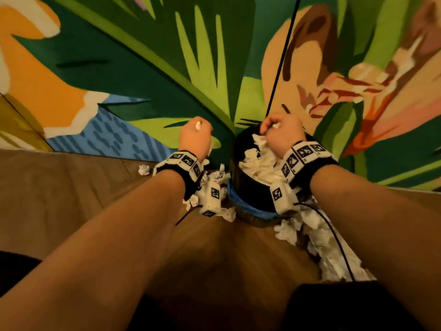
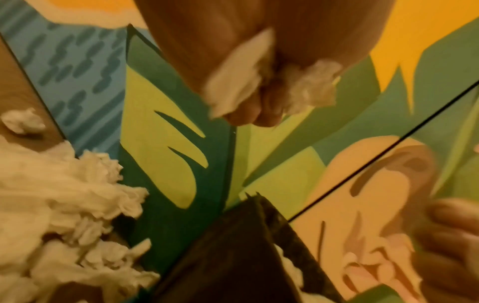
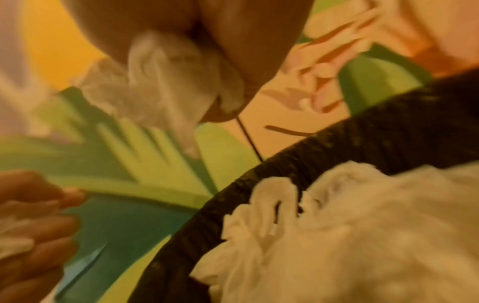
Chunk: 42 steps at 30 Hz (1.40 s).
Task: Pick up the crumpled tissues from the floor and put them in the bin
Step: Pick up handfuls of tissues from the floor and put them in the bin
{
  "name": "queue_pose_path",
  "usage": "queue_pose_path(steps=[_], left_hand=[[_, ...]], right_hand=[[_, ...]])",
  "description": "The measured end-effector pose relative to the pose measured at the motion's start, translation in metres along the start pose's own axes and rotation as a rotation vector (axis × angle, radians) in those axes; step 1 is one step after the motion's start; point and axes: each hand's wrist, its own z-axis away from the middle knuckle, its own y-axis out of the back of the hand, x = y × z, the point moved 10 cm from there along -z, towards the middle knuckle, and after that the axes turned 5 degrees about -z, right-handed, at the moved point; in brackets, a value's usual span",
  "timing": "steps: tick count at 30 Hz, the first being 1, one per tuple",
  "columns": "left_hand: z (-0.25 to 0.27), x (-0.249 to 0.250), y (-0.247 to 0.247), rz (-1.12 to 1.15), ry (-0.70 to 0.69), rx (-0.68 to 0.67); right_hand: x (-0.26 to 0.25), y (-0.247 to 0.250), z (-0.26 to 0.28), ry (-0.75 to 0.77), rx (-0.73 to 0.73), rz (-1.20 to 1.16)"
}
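Both fists are clutching tissue wads: right hand [image 1: 281, 132] hovering over the stuffed bin [image 1: 250, 194], left hand [image 1: 194, 137] just beside it.

You are in a decorated indoor room, the sort found in a home or a lounge; which one, you cannot tell. The wall [image 1: 148, 58] in front of you carries a large painted mural of big green leaves, orange and blue patches and a pink flower. It meets a wood-plank floor [image 1: 71, 187] in brown tones. A dark round bin [image 1: 250, 194] with a blue liner edge stands on the floor against the wall, piled with white tissues [image 1: 260, 163], and more lie scattered around its base. The light is warm and dim.
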Motion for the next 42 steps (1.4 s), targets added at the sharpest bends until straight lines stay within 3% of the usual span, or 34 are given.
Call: queue_pose_path(steps=[3, 5, 7, 11, 15, 18, 22, 25, 30, 34, 42], left_hand=[[0.018, 0.009, -0.046, 0.240, 0.060, -0.141], [0.028, 0.007, -0.076, 0.425, 0.182, -0.218], [0.035, 0.006, -0.094, 0.437, 0.202, -0.223], [0.046, 0.014, -0.117, 0.029, -0.046, -0.309], [0.049, 0.019, -0.132, -0.306, -0.248, -0.367], [0.049, 0.016, -0.141, -0.441, -0.289, -0.428], [0.050, 0.018, -0.148, -0.788, -0.364, -0.421], [0.058, 0.014, -0.159, -1.031, -0.373, -0.477], [0.067, 0.003, -0.172, -1.098, -0.327, -0.587], [0.070, -0.003, -0.177, -1.144, -0.317, -0.648], [0.070, 0.002, -0.170, -1.150, -0.356, -0.604]], right_hand=[[0.045, 0.032, 0.003, -0.157, 0.178, -0.100], [0.063, 0.030, 0.005, -0.188, 0.135, -0.087], [0.078, 0.021, 0.007, -0.208, 0.023, -0.044], [0.096, 0.017, 0.017, -0.184, -0.076, 0.190], [0.095, 0.013, 0.025, -0.033, -0.206, 0.441], [0.103, 0.012, 0.024, -0.033, -0.280, 0.588], [0.112, 0.011, 0.024, -0.040, -0.360, 0.852], [0.111, 0.007, 0.026, -0.041, -0.362, 0.917], [0.122, -0.002, 0.027, -0.102, -0.459, 1.064], [0.119, 0.001, 0.021, -0.123, -0.411, 0.988], [0.106, 0.011, 0.021, -0.094, -0.289, 0.826]])
